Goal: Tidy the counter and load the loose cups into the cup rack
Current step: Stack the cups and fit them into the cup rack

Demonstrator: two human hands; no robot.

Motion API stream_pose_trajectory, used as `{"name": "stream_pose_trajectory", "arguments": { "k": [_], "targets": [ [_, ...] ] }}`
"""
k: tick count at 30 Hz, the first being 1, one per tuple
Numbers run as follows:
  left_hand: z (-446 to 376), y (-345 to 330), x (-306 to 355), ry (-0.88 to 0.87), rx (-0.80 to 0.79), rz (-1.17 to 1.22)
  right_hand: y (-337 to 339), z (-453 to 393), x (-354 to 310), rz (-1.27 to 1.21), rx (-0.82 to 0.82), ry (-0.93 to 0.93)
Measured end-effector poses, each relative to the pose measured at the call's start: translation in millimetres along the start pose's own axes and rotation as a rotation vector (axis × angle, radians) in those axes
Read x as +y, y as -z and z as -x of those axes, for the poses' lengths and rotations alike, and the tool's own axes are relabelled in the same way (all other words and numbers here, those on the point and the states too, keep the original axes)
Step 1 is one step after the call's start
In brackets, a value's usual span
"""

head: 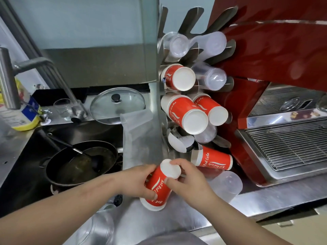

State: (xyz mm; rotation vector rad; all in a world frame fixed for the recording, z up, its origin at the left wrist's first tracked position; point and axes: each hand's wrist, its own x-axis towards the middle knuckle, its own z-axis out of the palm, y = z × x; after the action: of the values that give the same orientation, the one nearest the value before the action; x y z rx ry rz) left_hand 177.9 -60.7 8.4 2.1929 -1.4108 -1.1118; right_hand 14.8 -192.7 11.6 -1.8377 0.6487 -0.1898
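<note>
A stack of red paper cups (157,184) with white lettering lies tilted in front of the steel cup rack (160,103). My left hand (139,181) grips its side. My right hand (191,181) pinches the white top end of the stack between thumb and fingers. The rack holds clear plastic cups (177,45) in its upper slots and red paper cups (187,114) in the middle ones. One more red cup stack (214,160) sits in a low slot. A frosted plastic cup stack (228,184) lies loose on the counter to the right.
A sink on the left holds a dark frying pan (81,161) with a spatula. A glass pot lid (117,105) leans behind it, beside a faucet (10,73). A red espresso machine (283,85) with a wire drip grate stands at the right. A clear bag (138,137) hangs by the rack.
</note>
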Motion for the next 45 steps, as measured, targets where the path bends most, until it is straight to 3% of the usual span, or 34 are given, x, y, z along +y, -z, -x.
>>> {"name": "stream_pose_trajectory", "arguments": {
  "k": [7,28,35,41,45],
  "targets": [
    [3.3,-2.3,-1.9,-0.049,-0.001,0.009,-1.6,9.6,-9.0,0.395,-0.112,0.255],
    [5.5,2.2,-8.8,-0.145,-0.034,-0.172,-3.2,16.3,-17.4,0.581,-0.223,0.193],
    [11.8,43.2,-19.6,-0.072,-0.21,-0.453,18.6,3.3,-62.2,0.701,-0.209,0.298],
    [19.3,109.8,-4.9,-0.013,-0.134,-0.546,17.0,-18.4,-113.9,0.916,-0.442,0.263],
    [16.2,156.3,-7.5,0.108,-0.12,-0.583,-0.6,-49.4,-139.7,0.947,-0.386,0.23]
  ]
}}
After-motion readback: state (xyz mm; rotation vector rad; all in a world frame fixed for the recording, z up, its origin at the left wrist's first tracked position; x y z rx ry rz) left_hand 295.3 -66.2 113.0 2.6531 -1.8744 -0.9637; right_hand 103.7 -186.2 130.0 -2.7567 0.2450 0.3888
